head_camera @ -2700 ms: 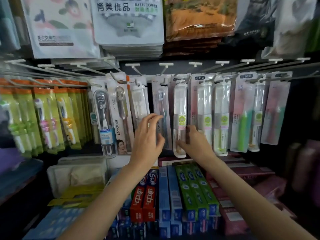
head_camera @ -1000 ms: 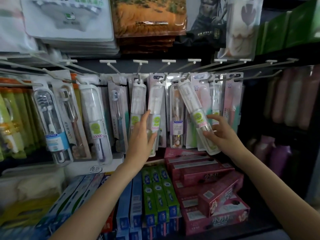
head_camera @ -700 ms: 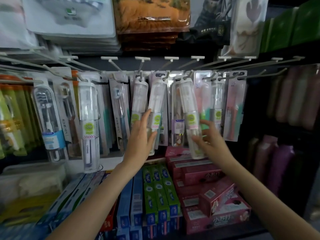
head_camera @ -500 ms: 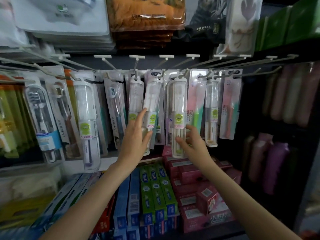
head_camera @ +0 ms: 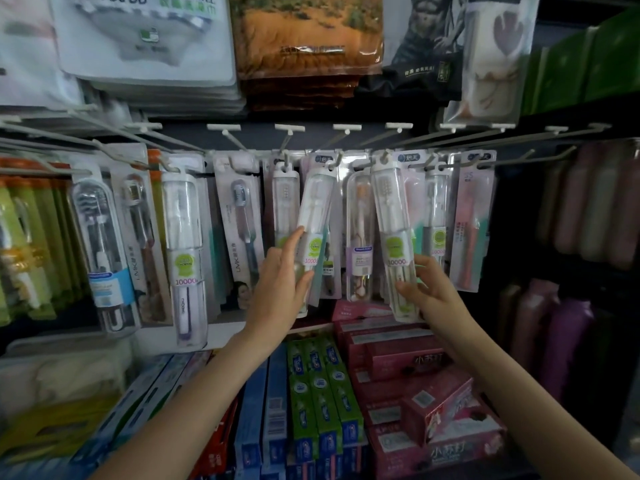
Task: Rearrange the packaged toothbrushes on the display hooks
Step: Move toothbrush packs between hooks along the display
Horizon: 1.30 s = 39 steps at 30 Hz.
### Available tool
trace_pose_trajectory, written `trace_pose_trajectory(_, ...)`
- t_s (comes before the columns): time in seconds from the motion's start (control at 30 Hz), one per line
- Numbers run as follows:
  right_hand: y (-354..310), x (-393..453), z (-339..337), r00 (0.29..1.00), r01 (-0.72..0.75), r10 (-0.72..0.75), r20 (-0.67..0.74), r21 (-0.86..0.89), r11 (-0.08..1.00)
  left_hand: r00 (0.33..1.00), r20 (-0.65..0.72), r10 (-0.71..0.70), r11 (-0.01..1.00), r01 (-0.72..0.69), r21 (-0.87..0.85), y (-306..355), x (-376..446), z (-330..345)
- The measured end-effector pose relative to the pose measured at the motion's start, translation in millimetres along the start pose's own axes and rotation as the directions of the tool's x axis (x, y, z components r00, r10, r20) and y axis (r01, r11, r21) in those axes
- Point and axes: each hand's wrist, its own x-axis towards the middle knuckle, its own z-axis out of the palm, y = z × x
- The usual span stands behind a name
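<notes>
A row of packaged toothbrushes hangs from white display hooks (head_camera: 287, 136) across the middle of the shelf wall. My left hand (head_camera: 280, 282) holds the lower part of a clear-cased toothbrush with a green label (head_camera: 313, 216), thumb in front and fingers behind, and the case tilts to the right. My right hand (head_camera: 427, 289) grips the bottom of a second clear-cased toothbrush (head_camera: 393, 223) that hangs on a hook and leans slightly. Between them hangs a small pink-brush pack (head_camera: 360, 237).
Boxed toothpaste lies below: blue boxes (head_camera: 273, 403), green boxes (head_camera: 322, 386) and pink boxes (head_camera: 429, 403). Packaged towels (head_camera: 145, 39) hang above. Green toothbrush packs (head_camera: 31, 244) fill the far left. Pinkish bottles (head_camera: 595, 209) stand in the dark bay at right.
My right hand has carried its clear case from the middle hook to the right and now grips it lower. The left hand stays on its case. The view has shifted slightly.
</notes>
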Motion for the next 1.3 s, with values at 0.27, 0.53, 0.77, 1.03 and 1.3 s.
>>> trace_pose_trajectory(0.27, -25, 6, -2, 0.980, 0.162, -0.156, 0.123, -0.046, 0.986, 1.000, 0.005, 0.010, 1.000, -0.010, -0.021, 2, 0, -1)
trace_pose_trajectory(0.53, -34, 1, 50, 0.907, 0.301, -0.277, 0.317, -0.029, 0.953, 0.992, -0.084, 0.091, 0.993, -0.084, 0.079, -8, -28, -55)
trace_pose_trajectory(0.77, -57, -2, 146, 0.805, 0.506, -0.422, 0.418, -0.111, 0.856, 0.896, -0.433, -0.098, 0.990, 0.133, 0.053, -68, -58, -150)
trace_pose_trajectory(1.03, -63, -9, 229, 0.867, 0.400, -0.294, 0.401, -0.210, 0.892, 0.871, -0.264, -0.414, 0.907, 0.418, -0.040, -125, -65, -189)
trace_pose_trajectory(1.3, -55, -16, 220, 0.952, 0.289, -0.239, 0.191, -0.302, 0.909, 0.905, -0.133, -0.404, 0.915, 0.402, -0.046, -135, -36, -171)
